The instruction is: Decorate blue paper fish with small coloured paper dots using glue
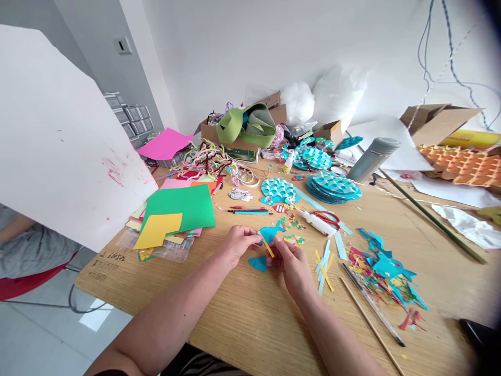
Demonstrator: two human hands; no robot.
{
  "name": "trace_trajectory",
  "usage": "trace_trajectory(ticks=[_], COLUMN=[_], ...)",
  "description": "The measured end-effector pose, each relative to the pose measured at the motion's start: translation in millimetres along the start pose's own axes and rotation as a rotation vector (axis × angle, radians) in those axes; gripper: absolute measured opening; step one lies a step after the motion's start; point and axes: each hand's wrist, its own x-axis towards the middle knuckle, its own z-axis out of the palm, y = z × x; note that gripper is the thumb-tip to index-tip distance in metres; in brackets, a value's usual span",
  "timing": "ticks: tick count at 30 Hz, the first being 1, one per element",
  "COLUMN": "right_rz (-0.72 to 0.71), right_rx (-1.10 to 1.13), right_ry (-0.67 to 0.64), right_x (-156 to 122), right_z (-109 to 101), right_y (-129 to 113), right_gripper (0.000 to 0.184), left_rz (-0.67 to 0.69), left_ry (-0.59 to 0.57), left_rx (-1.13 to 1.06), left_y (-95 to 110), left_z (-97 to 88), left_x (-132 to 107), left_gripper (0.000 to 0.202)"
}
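Observation:
A blue paper fish point(269, 233) is held up over the table between my two hands, its tail pointing up and to the right. Across it slants a narrow yellow paper strip point(266, 246). My left hand point(238, 245) is closed, pinching the fish at its left edge by the strip's upper end. Closed fingers of my right hand point(290, 262) grip the fish's lower right side near the strip's lower end. Just below, a second blue paper fish point(258, 263) lies on the wood, partly covered by my right fingers.
Left of my hands lie coloured paper sheets point(195, 206). Pens point(250, 211), a white glue bottle point(319, 223) and red-handled scissors point(329, 216) lie beyond. To the right are paper strips point(324, 269), blue scraps point(387, 266) and a thin stick point(370, 324). A grey flask point(373, 159) stands behind.

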Motion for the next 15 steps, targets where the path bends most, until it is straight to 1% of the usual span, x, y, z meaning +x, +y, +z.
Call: trace_trajectory(ticks=[2,4,8,11,15], right_rz=[-0.005,-0.03,-0.068,-0.077,-0.081], right_rx=[0.012,-0.033,-0.105,-0.122,-0.18], right_ry=[0.002,-0.018,-0.019,-0.001,-0.015], right_x=[0.1,-0.3,-1.0,-0.1,0.6], right_z=[-0.1,0.3,1.6,0.8,-2.0], right_y=[-0.6,-0.6,-0.1,0.5,-0.9], right_gripper=[0.047,0.045,0.04,0.039,0.035], left_rz=[0.009,0.018,0.021,-0.004,-0.066], left_ry=[0.012,0.013,-0.025,-0.055,-0.105], left_rx=[-0.003,-0.011,-0.019,-0.012,0.03], left_y=[-0.2,-1.4,-4.7,-5.8,-4.9], left_z=[-0.1,0.1,1.5,1.7,-1.4], left_x=[0.3,0.7,1.0,0.8,1.1], left_gripper=[0.02,0.02,0.023,0.024,0.027])
